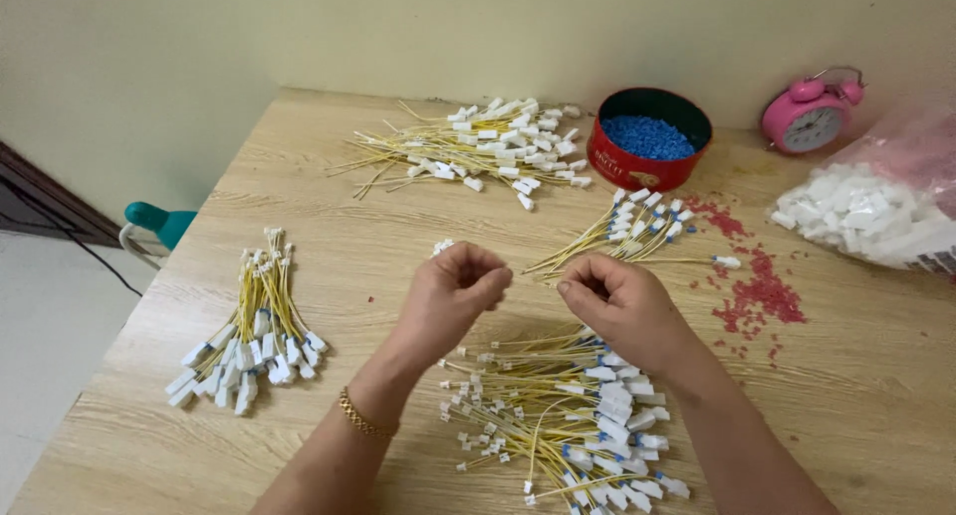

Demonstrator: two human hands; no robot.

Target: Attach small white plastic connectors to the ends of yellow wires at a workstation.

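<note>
Your left hand (pixel 453 286) and right hand (pixel 617 301) hover close together above the worktop (pixel 329 266), each with fingertips pressed together in a pinch. Whatever sits between them is too small to make out; it may be one yellow wire with its white plug. Just below your hands lies the loose heap of yellow wires (pixel 563 415), some with blue-marked white plugs, so reach there without lifting your wrists far.

Keep both pinches near the wire's end, so the thin lead does not bend while you work on it. Hold the piece over the bare wood, not over the heap, so anything dropped is easy to find.

The red tin of blue pellets (pixel 647 138) stands well ahead on your right, with red pellets (pixel 759 294) scattered near it. Keep your right forearm clear of those. The tidy bundle (pixel 249 326) lies far to your left, apart from the small fan of wires (pixel 632 231) ahead.
</note>
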